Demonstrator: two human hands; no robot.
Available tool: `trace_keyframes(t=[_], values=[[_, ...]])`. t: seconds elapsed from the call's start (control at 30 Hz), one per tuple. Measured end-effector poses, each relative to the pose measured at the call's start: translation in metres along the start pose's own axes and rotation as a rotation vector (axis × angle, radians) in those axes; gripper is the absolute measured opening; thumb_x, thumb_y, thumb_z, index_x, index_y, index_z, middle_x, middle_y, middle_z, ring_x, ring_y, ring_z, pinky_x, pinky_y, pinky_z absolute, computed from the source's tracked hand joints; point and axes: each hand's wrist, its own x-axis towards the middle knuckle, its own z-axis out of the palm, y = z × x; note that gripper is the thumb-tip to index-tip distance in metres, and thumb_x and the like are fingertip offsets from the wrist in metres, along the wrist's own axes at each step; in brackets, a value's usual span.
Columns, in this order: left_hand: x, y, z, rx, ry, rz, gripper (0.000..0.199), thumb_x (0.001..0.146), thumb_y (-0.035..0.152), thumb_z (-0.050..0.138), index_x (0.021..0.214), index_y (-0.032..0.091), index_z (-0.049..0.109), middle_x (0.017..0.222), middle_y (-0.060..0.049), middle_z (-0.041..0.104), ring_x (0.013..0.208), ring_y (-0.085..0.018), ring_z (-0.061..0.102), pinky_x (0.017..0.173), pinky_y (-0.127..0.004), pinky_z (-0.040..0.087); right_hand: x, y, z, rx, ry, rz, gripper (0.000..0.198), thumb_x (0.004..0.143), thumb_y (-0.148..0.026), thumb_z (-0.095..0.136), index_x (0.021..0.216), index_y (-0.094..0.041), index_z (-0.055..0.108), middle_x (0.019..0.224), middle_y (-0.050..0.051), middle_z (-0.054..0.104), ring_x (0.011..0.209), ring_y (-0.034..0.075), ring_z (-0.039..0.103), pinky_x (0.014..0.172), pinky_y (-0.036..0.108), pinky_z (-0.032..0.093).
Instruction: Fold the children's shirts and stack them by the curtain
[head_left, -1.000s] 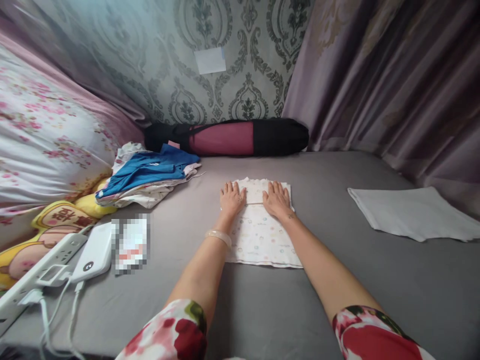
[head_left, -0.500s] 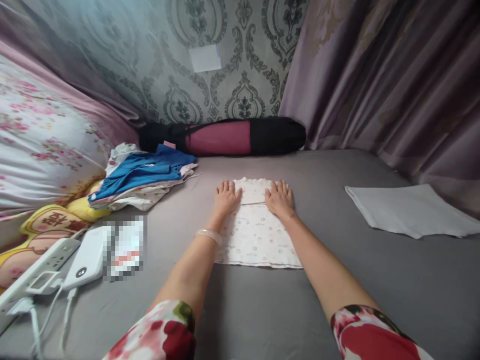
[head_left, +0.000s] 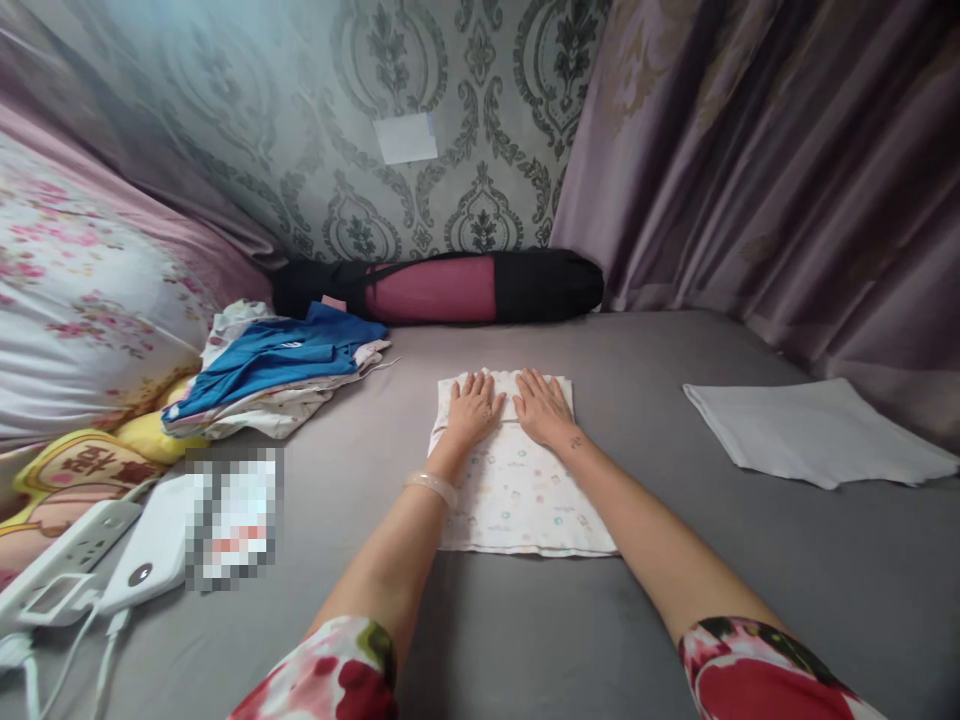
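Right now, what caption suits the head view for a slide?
Left hand and right hand rest flat on a folded white printed cloth atop a grey surface.

Left hand [head_left: 472, 410] and right hand [head_left: 541, 408] now closer together, printed cloth [head_left: 521, 495] uncovered at upper left

Dim light; bluish glow on upper-left wall [head_left: 300, 110]; right curtain [head_left: 787, 170] darkest; soft shadow between your forearms [head_left: 386, 560] near grey sheet [head_left: 525, 640] front edge; printed cloth [head_left: 525, 490] slightly soft; mosaic hiding item [head_left: 241, 515] toward sheet's left edge
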Motion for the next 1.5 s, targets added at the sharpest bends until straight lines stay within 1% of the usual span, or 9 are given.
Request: trace_keyframes(t=[0.1, 0.27, 0.47, 0.7, 0.93, 1.03, 1.17, 1.33, 1.5], values=[[0.001, 0.0, -0.001, 0.0, -0.009, -0.009, 0.058, 0.098, 0.048, 0.023, 0.144, 0.018, 0.039, 0.152, -0.01, 0.038, 0.141, -0.03, 0.032, 0.114, -0.052, 0.024, 0.002, 0.002, 0.0, 0.029, -0.073, 0.003, 0.055, 0.098, -0.032, 0.025, 0.148, -0.011, 0.035, 0.156, 0.01, 0.029, 0.144, 0.023, 0.025, 0.117, 0.044, 0.017], [-0.001, 0.0, 0.0, -0.009, 0.033, 0.004, 0.056, 0.098, 0.047, 0.025, 0.143, 0.017, 0.041, 0.151, -0.011, 0.04, 0.139, -0.03, 0.034, 0.113, -0.052, 0.026, 0.002, 0.004, 0.002, 0.053, -0.067, 0.002, 0.055, 0.098, -0.032, 0.024, 0.147, -0.011, 0.036, 0.156, 0.01, 0.029, 0.144, 0.023, 0.024, 0.117, 0.045, 0.016], [-0.007, 0.001, -0.002, -0.03, 0.161, 0.087, 0.053, 0.1, 0.039, 0.022, 0.142, 0.015, 0.043, 0.149, -0.011, 0.042, 0.141, -0.025, 0.033, 0.117, -0.047, 0.02, -0.003, 0.002, -0.001, 0.043, 0.077, -0.081, 0.055, 0.098, -0.033, 0.027, 0.148, -0.014, 0.035, 0.157, 0.011, 0.026, 0.145, 0.024, 0.02, 0.118, 0.046, 0.012], [-0.004, -0.003, 0.002, -0.033, 0.01, 0.202, 0.051, 0.099, 0.034, 0.024, 0.143, 0.012, 0.04, 0.15, -0.012, 0.041, 0.142, -0.023, 0.032, 0.116, -0.047, 0.023, 0.0, 0.003, 0.0, 0.089, -0.046, -0.194, 0.056, 0.098, -0.033, 0.022, 0.147, -0.013, 0.037, 0.154, 0.01, 0.033, 0.144, 0.021, 0.024, 0.117, 0.045, 0.016], [-0.005, -0.002, 0.0, -0.04, 0.059, 0.201, 0.047, 0.098, 0.034, 0.029, 0.138, 0.013, 0.043, 0.147, -0.012, 0.045, 0.139, -0.022, 0.035, 0.115, -0.044, 0.025, 0.001, 0.002, 0.0, 0.065, -0.069, -0.186, 0.055, 0.098, -0.032, 0.022, 0.148, -0.014, 0.036, 0.155, 0.01, 0.032, 0.144, 0.021, 0.024, 0.117, 0.044, 0.017], [-0.009, 0.0, -0.007, -0.046, 0.135, 0.175, 0.04, 0.099, 0.035, 0.029, 0.12, 0.014, 0.055, 0.131, -0.013, 0.058, 0.127, -0.022, 0.048, 0.109, -0.037, 0.032, -0.003, -0.002, -0.001, 0.04, -0.028, -0.114, 0.054, 0.098, -0.034, 0.025, 0.147, -0.015, 0.038, 0.155, 0.011, 0.032, 0.144, 0.023, 0.025, 0.116, 0.044, 0.017], [-0.018, 0.002, -0.014, -0.005, 0.2, 0.015, 0.041, 0.1, 0.035, 0.024, 0.106, 0.014, 0.059, 0.112, -0.016, 0.063, 0.115, -0.026, 0.054, 0.104, -0.041, 0.036, -0.012, -0.005, -0.002, -0.014, 0.095, 0.132, 0.056, 0.097, -0.038, 0.032, 0.146, -0.013, 0.038, 0.155, 0.016, 0.029, 0.144, 0.029, 0.022, 0.115, 0.049, 0.016], [-0.025, 0.001, -0.009, 0.013, 0.16, -0.17, 0.045, 0.098, 0.035, 0.028, 0.126, 0.01, 0.052, 0.136, -0.019, 0.053, 0.13, -0.029, 0.044, 0.108, -0.047, 0.032, -0.018, -0.002, 0.0, 0.011, 0.085, 0.304, 0.058, 0.097, -0.041, 0.031, 0.145, -0.01, 0.039, 0.153, 0.02, 0.031, 0.142, 0.033, 0.024, 0.112, 0.051, 0.02], [-0.023, -0.005, -0.003, -0.039, 0.029, -0.182, 0.058, 0.098, 0.041, 0.023, 0.142, 0.006, 0.039, 0.151, -0.019, 0.036, 0.141, -0.03, 0.031, 0.115, -0.048, 0.024, -0.016, 0.0, 0.001, 0.034, 0.015, 0.324, 0.06, 0.097, -0.042, 0.029, 0.145, -0.008, 0.038, 0.153, 0.02, 0.032, 0.142, 0.034, 0.024, 0.111, 0.049, 0.023]])
